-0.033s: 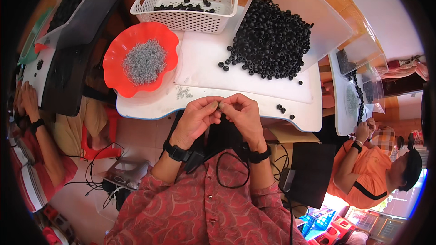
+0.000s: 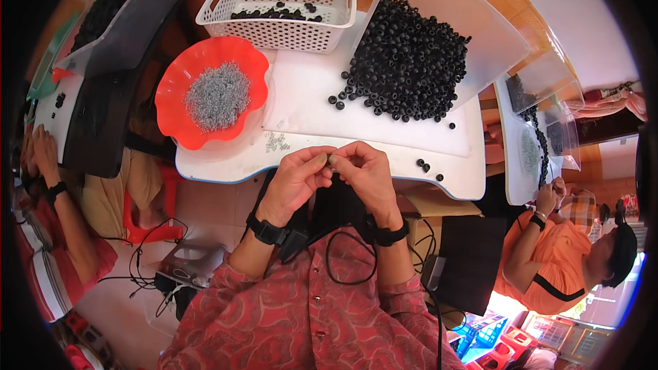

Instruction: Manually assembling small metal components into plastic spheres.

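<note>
Both hands meet at the near edge of a white table [image 2: 205, 162]. Left hand [image 2: 298, 181]: thumb and fingertips pinched narrow. Right hand [image 2: 367, 175]: likewise, fingertips touching the left's. Between them, a small dark piece [image 2: 330, 163], mostly hidden; kind cannot be told. Just beyond the left hand, loose clear bits [image 2: 277, 142]; farther out, a scalloped red bowl [image 2: 171, 106] with a mound of grey-clear bits [image 2: 218, 96]. Right of the right hand, three loose black beads [image 2: 426, 168]. Beyond, a heap of black ring-like pieces [image 2: 411, 58] spilling from a clear bin [image 2: 473, 10]. White perforated basket [image 2: 288, 33] behind the bowl, black pieces inside.
</note>
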Motion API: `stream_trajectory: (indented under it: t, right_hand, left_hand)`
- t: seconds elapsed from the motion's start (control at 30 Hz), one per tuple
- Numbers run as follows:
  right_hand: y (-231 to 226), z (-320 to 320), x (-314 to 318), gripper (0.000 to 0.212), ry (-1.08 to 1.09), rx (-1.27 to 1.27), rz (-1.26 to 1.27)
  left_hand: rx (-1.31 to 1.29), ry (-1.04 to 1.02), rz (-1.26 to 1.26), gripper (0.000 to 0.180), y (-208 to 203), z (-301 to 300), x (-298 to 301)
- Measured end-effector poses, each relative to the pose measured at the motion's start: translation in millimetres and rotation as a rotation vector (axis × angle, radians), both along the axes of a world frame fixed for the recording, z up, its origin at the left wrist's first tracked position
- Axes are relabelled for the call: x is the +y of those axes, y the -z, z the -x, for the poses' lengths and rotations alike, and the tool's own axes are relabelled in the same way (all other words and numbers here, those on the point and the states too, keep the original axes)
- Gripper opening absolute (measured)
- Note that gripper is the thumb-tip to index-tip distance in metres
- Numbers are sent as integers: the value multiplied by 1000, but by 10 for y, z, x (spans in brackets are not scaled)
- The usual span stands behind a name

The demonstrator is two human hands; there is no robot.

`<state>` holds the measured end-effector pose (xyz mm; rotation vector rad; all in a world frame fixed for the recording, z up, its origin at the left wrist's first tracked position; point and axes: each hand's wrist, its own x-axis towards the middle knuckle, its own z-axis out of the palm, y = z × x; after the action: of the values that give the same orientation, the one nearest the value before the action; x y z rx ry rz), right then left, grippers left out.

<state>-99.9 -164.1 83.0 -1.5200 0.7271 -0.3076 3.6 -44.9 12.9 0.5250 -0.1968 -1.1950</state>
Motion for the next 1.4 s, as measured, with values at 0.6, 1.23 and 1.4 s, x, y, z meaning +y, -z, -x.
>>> stream_trajectory:
  t: [0.6,1.23,1.4]
  right_hand:
    - [-522,-552,-1094,14,182,-99,523]
    - [-389,-1705,-2439,33,394,131,1474]
    - [-369,-1711,-2483,33,334,263,1520]
  left_hand:
    - [38,-22,-56,26,-59,-29,-54]
    - [10,-20,-87,26,-68,-9,-73]
    - [7,-31,-97,26,-68,-12,-62]
